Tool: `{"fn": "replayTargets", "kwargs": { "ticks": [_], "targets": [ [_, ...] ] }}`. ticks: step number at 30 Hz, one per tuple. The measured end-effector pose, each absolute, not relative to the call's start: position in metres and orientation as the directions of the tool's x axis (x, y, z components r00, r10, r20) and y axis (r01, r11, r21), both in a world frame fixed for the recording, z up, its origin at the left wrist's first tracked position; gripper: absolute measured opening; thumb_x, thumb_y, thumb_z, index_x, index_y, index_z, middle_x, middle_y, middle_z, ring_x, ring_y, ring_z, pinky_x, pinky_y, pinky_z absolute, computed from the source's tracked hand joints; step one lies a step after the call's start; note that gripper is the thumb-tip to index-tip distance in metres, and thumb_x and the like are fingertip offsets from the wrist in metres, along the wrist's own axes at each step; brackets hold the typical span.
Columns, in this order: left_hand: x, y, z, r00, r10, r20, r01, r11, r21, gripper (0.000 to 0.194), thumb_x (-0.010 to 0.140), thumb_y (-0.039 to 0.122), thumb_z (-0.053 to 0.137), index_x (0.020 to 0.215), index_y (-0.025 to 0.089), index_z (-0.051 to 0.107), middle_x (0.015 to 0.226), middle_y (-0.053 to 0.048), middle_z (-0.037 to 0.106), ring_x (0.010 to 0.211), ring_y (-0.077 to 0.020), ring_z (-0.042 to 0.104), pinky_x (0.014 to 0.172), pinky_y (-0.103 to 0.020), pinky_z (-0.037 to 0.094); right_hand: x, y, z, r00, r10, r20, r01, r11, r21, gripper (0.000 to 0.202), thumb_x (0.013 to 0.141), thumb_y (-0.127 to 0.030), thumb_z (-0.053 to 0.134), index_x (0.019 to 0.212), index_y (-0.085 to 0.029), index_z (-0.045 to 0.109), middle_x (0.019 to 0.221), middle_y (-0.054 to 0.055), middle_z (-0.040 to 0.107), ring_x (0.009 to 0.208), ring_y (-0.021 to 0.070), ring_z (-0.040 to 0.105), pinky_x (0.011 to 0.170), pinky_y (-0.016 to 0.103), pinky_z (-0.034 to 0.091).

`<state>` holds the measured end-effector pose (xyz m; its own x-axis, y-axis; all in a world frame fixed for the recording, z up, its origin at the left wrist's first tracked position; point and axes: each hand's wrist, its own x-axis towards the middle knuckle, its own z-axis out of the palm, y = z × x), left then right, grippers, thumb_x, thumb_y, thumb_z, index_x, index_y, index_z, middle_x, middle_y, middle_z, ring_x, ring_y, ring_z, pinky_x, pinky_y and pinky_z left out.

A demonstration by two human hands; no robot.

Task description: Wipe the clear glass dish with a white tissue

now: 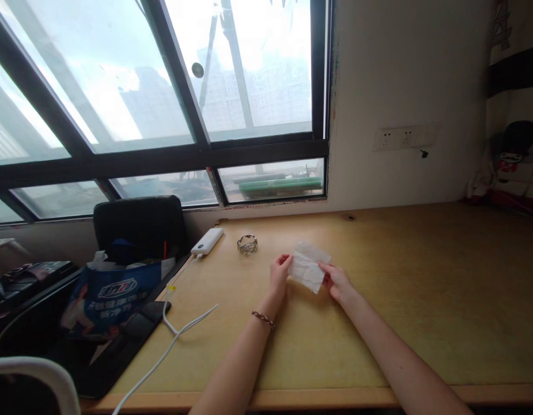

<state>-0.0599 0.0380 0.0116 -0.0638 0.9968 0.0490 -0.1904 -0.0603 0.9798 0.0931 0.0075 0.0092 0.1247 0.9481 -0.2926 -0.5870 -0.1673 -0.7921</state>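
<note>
A folded white tissue (309, 266) is held up just over the wooden table (404, 300). My left hand (280, 274) pinches its left edge between thumb and fingers. On the opposite side my right hand (335, 281) grips the right edge, thumb on top. A braided bracelet (263, 319) circles my left wrist. Beyond my left hand, a silver openwork metal ring-shaped piece (248, 245) rests on the table.
At the table's left edge lies a white power bank (208, 241) with a white cable (180, 332) trailing toward me. A blue bag (114, 297) sits on a black chair (139, 227) at left. Wall sockets (396, 139) are behind the table, beside the window (257, 86).
</note>
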Motion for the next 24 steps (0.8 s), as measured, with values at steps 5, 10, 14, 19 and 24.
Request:
{"fn": "replayTargets", "kwargs": {
  "ticks": [5,10,14,19,24],
  "targets": [
    [-0.105,0.052,0.020,-0.270,0.916,0.297,0.527,-0.118,0.841,0.029,0.077,0.030,0.046,0.099,0.015,0.055,0.096,-0.012,0.060,0.081,-0.0196,0.058,0.068,-0.029,0.045,0.093,0.008,0.004,0.255,0.957,-0.138,-0.364,-0.037,-0.931,0.018,0.057,-0.025,0.063,0.069,-0.013,0.063,0.061,0.004,0.065,0.054,0.0175,0.059,0.046,0.025,0.046],
    [-0.149,0.071,0.022,-0.330,0.840,0.431,0.872,0.097,0.480,0.051,0.079,0.023,0.041,0.129,0.022,0.029,0.136,-0.011,0.025,0.109,-0.0258,0.045,0.078,-0.034,0.043,0.089,0.005,-0.002,0.187,0.980,-0.063,-0.095,-0.046,-0.994,0.014,0.057,-0.025,0.061,0.063,-0.013,0.065,0.056,0.002,0.063,0.050,0.0166,0.056,0.042,0.022,0.040],
    [-0.159,0.084,0.020,-0.263,0.899,0.350,0.916,0.118,0.384,0.045,0.082,0.024,0.036,0.126,0.019,0.033,0.132,-0.011,0.032,0.104,-0.0261,0.047,0.078,-0.035,0.043,0.087,0.004,-0.002,0.146,0.989,-0.022,-0.037,-0.017,-0.999,0.013,0.057,-0.025,0.060,0.061,-0.014,0.066,0.057,0.002,0.063,0.052,0.0167,0.056,0.044,0.023,0.040],
    [-0.160,0.083,0.019,-0.210,0.902,0.377,0.947,0.092,0.307,0.031,0.081,0.026,0.039,0.108,0.014,0.049,0.111,-0.014,0.048,0.088,-0.0232,0.054,0.071,-0.032,0.043,0.086,0.005,0.000,0.128,0.992,-0.014,-0.059,-0.007,-0.998,0.017,0.059,-0.029,0.061,0.064,-0.014,0.066,0.062,0.003,0.065,0.054,0.0176,0.057,0.045,0.024,0.041],
    [-0.146,0.072,0.024,-0.088,0.881,0.464,0.963,-0.044,0.265,0.023,0.084,0.027,0.037,0.099,0.017,0.051,0.101,-0.010,0.051,0.082,-0.0181,0.054,0.065,-0.025,0.042,0.091,0.009,0.001,0.309,0.951,-0.003,-0.164,0.050,-0.985,0.024,0.061,-0.036,0.060,0.068,-0.014,0.065,0.064,0.004,0.065,0.060,0.0190,0.058,0.048,0.024,0.043]
  ]
}}
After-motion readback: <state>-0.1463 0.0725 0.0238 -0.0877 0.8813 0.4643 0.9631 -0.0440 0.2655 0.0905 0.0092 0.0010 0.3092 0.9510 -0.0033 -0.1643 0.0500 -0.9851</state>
